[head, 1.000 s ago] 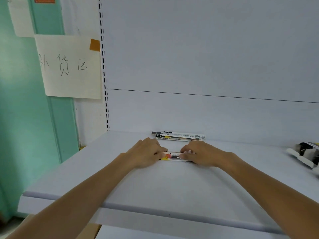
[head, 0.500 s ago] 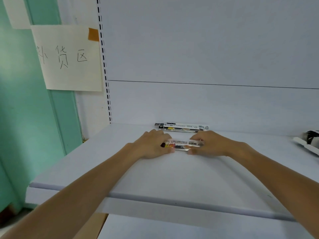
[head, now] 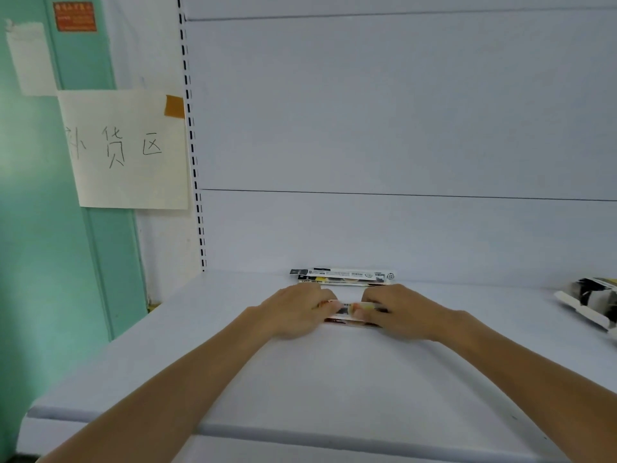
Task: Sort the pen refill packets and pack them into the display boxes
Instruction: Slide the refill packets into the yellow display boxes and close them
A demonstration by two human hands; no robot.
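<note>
One paper sign (head: 127,148) with handwritten characters hangs on the wall, at 10 o'clock from the hands. On the white shelf (head: 300,379), the left hand (head: 293,312) curls its fingers around the left end of the held packets (head: 350,310). They are long, narrow and white, with red, yellow and black print, and lie crosswise. The right hand (head: 400,312) grips their right end. At 12 o'clock a small stack of packets (head: 344,276) lies flat against the back panel. At 3 o'clock, far away, a black-and-white display box (head: 594,302) lies tilted.
</note>
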